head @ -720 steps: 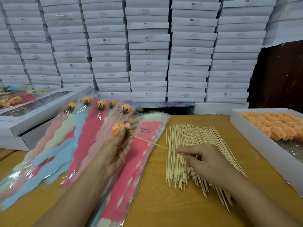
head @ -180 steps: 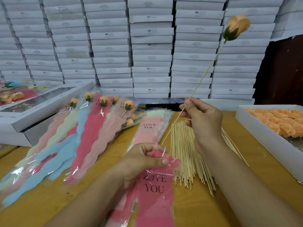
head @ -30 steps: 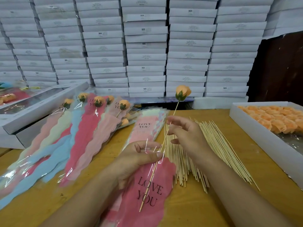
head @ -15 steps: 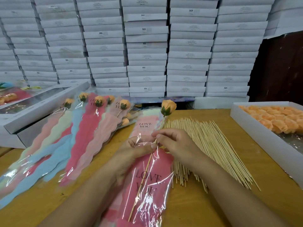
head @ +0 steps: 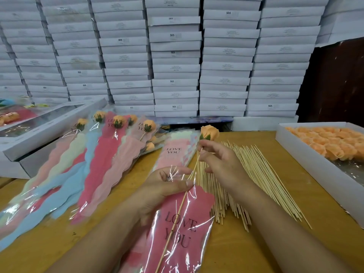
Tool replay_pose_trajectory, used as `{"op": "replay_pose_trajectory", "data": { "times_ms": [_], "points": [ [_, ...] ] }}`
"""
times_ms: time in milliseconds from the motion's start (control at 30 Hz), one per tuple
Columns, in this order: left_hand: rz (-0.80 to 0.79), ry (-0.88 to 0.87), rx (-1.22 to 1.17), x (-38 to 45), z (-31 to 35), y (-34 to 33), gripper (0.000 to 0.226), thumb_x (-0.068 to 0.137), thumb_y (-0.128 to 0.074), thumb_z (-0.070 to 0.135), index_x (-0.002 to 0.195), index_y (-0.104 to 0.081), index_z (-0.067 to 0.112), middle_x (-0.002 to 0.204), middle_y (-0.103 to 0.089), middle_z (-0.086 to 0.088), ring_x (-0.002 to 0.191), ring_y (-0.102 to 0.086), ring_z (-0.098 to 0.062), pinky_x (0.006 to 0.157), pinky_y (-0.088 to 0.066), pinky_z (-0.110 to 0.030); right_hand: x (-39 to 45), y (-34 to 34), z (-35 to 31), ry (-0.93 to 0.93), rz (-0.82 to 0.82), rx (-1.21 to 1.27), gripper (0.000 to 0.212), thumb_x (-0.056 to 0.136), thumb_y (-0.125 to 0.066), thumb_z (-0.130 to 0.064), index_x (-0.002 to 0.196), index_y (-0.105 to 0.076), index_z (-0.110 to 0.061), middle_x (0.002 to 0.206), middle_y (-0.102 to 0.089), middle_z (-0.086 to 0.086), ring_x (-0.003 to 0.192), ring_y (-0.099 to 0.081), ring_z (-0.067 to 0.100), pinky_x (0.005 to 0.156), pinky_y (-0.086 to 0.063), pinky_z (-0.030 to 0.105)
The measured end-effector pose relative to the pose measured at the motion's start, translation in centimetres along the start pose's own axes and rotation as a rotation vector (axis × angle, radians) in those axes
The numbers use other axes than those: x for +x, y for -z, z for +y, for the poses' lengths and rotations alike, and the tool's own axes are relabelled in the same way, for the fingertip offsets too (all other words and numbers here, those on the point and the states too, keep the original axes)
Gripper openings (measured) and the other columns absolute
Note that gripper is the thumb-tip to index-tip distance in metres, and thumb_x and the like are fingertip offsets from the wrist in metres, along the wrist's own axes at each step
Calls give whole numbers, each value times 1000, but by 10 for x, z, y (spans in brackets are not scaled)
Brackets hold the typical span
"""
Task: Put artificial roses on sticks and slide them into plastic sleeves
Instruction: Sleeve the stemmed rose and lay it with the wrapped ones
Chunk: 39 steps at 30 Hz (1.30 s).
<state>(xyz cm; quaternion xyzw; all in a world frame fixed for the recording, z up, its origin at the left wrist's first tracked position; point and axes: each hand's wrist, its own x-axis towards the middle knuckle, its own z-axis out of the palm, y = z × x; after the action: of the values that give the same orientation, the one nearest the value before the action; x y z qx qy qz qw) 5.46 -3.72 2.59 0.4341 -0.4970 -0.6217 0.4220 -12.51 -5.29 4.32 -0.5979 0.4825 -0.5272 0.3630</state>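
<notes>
Left hand (head: 167, 186): lower centre of the frame — pinches the clear mouth of the pink sleeve (head: 183, 229), printed "LOVE YOU".
Right hand (head: 220, 164): centre — pinches the stick (head: 177, 213) just below the orange rose (head: 209, 132).
Stick: runs down inside the sleeve.
Loose sticks (head: 246, 178): centre right, on the wooden table (head: 256, 243).
Filled sleeves (head: 82, 166): left, fanned out.
Box of roses (head: 323, 152): right edge.

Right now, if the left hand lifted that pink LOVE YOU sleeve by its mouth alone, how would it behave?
The pink sleeve would probably flop: its clear film is creased and wrinkled. It looks light and probably slippery, given its glossy glare. The stick inside might stiffen it somewhat.
</notes>
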Motion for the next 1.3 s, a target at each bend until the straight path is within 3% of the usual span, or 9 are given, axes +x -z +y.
{"op": "replay_pose_trajectory", "data": {
  "times_ms": [233,567,667,733,800,900,1033,1200,1300],
  "points": [
    [44,-17,-57,1,1,1,45,81,-75,-2,125,-65,-2,123,-64,-34,123,-57,-51,112,-41,-57,-5,-7,0,-11,-74,-29,28,97,-59,-22,123,-68,-25,121,-68,-5,115,-61,8,106,-48,43],
    [26,-53,-130,5,1,4,41,83,-74,2,122,-67,-2,120,-66,-33,120,-58,-53,110,-42,-60,-8,-12,3,39,-206,-68,21,98,-58,-22,104,-73,-34,113,-71,-12,107,-63,0,99,-49,28],
    [42,-35,-133,5,0,5,45,81,-75,-1,125,-65,-2,118,-68,-30,119,-61,-48,108,-47,-52,-6,-7,2,64,-62,-29,20,98,-56,-21,94,-70,-34,89,-74,-7,81,-69,4,75,-54,25],
    [33,-30,-98,3,0,4,45,78,-78,0,122,-68,0,114,-72,-24,106,-70,-35,93,-58,-36,-5,-1,2,71,127,-21,13,98,-55,-23,91,-62,-32,79,-71,0,64,-63,11,59,-52,28],
    [13,-20,-63,2,-1,3,45,77,-79,0,120,-69,1,113,-73,-22,97,-72,-28,81,-59,-26,-3,5,2,114,271,-63,10,97,-55,-26,91,-55,-34,80,-64,-5,57,-55,-2,51,-43,16],
    [-33,10,-39,2,-3,2,40,76,-79,-2,115,-70,2,106,-73,-21,88,-71,-25,76,-58,-25,3,13,1,127,272,-49,15,98,-55,-31,109,-55,-42,103,-55,-25,85,-53,-19,67,-39,10],
    [-48,22,-28,1,-2,2,39,68,-83,0,104,-78,14,95,-75,-15,80,-72,-19,71,-57,-22,5,10,6,71,127,-45,31,99,-54,-28,130,-59,-29,111,-57,-25,100,-53,-14,78,-40,9],
    [-46,29,-30,1,2,3,58,65,-85,4,120,-72,14,101,-75,-20,81,-72,-22,72,-59,-27,2,2,7,36,48,-67,22,93,-61,-14,111,-72,-22,102,-70,-12,98,-65,3,88,-55,29],
    [-40,22,-73,1,4,4,62,65,-85,2,124,-69,11,107,-73,-23,89,-71,-29,87,-58,-37,1,-1,6,45,3,-65,20,89,-66,-13,92,-72,-31,95,-73,-9,93,-68,9,89,-57,38]
  ]
}}
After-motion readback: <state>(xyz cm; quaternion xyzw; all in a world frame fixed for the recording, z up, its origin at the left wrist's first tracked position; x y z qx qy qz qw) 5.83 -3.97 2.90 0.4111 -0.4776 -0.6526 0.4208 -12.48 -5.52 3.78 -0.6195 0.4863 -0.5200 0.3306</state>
